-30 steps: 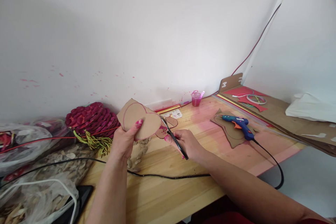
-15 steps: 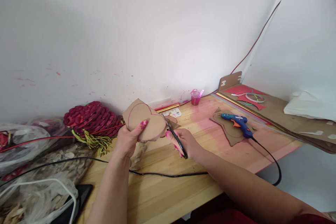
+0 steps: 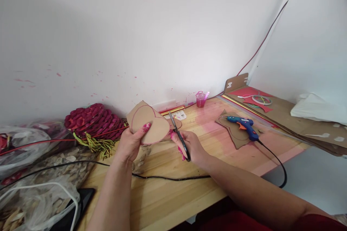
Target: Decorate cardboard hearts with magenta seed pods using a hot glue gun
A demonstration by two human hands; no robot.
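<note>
Cardboard heart — a brown piece with a pink outline drawn on it — is held up above the counter, just in front of the wall. The left hand grips its lower edge, thumb on the near face and the other fingers behind, pinching the piece so that the face tilts toward the camera. The right hand holds black scissors, its fingers closed around the handles; the blades point up toward the heart's right edge and appear nearly closed, though the tip is too small to read with certainty.

Judgement: the step in hand is trimming along the pink line, with a surplus corner remaining at the upper left of the outline. The next cut calls for turning the piece in the left hand so the line meets the blades, and keeping the thumb off the cutting path.

Elsewhere on the counter — a blue glue gun lies on a cardboard offcut, well apart to the right, and a black cable runs beneath both forearms.
</note>
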